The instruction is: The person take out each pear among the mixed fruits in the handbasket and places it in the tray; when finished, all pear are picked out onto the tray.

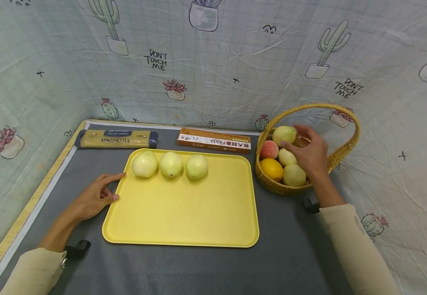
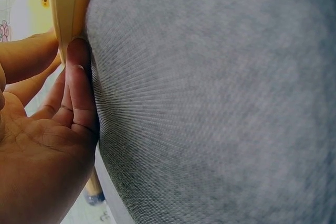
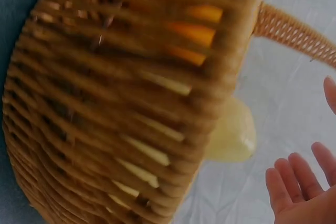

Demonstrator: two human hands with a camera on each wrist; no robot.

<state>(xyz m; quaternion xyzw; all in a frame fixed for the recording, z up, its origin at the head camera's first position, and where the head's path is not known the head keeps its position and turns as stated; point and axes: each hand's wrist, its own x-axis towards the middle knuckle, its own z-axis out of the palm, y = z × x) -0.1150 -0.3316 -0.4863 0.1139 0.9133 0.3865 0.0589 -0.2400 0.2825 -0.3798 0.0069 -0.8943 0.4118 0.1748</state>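
Note:
My left hand (image 1: 92, 197) rests at the left edge of the yellow tray (image 1: 183, 213), thumb and index fingertips touching its rim (image 2: 72, 9) at separate spots. Three pale green, pear-like fruits (image 1: 197, 166) sit in a row along the tray's back. At the right, my right hand (image 1: 311, 153) reaches over the wicker basket (image 1: 283, 190), fingers spread beside a pale green fruit (image 1: 283, 135). In the right wrist view that fruit (image 3: 233, 129) sticks up past the basket's rim, apart from my fingers (image 3: 302, 177). A peach (image 1: 269, 149), an orange (image 1: 271, 169) and other pale green fruits (image 1: 294, 175) lie in the basket.
A spaghetti packet (image 1: 116, 139) and a pasta box (image 1: 214, 140) lie behind the tray on the grey tabletop (image 1: 176, 270). The basket's tall handle (image 1: 318, 105) arches behind my right hand. A cactus-print cloth (image 1: 213, 57) hangs around the table's back and sides.

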